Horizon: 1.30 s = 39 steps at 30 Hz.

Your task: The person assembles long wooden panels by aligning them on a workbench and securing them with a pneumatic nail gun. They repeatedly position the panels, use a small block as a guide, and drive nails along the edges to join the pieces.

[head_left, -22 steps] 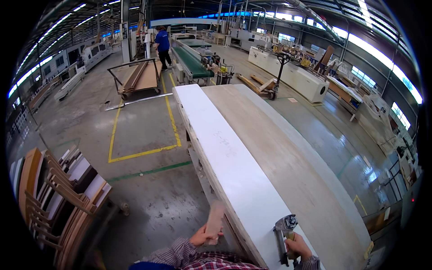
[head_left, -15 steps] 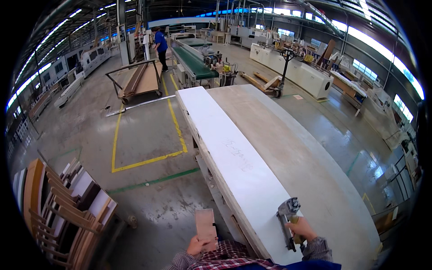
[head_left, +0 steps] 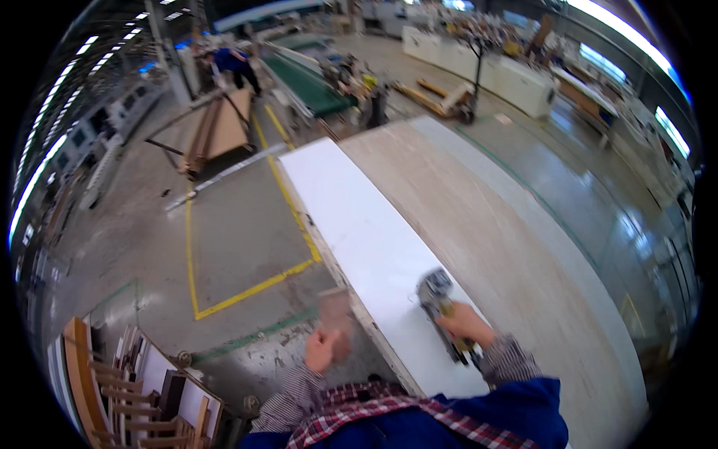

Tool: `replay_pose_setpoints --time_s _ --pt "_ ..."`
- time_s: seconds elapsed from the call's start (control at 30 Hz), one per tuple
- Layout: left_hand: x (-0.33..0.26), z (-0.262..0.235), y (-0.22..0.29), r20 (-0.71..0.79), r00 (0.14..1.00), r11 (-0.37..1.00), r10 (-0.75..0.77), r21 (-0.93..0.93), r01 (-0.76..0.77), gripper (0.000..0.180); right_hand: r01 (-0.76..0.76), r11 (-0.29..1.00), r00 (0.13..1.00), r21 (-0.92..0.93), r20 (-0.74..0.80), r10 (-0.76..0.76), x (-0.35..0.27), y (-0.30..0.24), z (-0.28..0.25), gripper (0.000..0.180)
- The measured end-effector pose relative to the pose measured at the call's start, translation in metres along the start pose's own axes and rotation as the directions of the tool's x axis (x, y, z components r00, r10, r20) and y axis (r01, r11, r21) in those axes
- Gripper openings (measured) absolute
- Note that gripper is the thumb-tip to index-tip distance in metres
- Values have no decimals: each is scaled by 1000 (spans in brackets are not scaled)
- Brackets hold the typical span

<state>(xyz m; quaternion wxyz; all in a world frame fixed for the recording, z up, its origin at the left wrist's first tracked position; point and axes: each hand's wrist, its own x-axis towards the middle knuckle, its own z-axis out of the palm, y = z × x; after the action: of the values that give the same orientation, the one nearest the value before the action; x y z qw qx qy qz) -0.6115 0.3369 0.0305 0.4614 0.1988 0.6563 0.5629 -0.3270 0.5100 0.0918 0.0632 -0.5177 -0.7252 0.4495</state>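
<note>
Factory worktop (head_left: 479,209) bears a white panel (head_left: 359,224) as left grip (head_left: 321,351) pinches a flat block (head_left: 334,305), right grip (head_left: 465,325) clasps a nail gun (head_left: 434,287).

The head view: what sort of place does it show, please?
Probably a woodworking factory or workshop. Wooden pieces are gathered at lower left, a green conveyor belt stands farther back, and a long white board lies in front.
</note>
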Motion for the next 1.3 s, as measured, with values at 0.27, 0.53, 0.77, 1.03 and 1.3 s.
replay_pose_setpoints --time_s 0.27,0.53,0.77,1.03,1.3 --pt "202 -58 104 418 647 233 638 696 -680 25 -146 936 989 320 76 129 131 -64 18 22" --pt "425 -26 158 844 230 -246 484 383 -890 34 -238 890 945 390 -119 305 178 -137 43 19" --pt "519 -92 147 897 431 -347 100 438 -829 59 -191 952 949 238 -203 241 192 -156 61 24" --pt "501 -129 97 838 517 -83 177 536 -840 45 -166 970 930 176 -299 213 208 -145 92 24" --pt "420 -90 -8 697 414 230 585 346 -909 31 -58 963 986 263 -135 96 284 -115 117 11"
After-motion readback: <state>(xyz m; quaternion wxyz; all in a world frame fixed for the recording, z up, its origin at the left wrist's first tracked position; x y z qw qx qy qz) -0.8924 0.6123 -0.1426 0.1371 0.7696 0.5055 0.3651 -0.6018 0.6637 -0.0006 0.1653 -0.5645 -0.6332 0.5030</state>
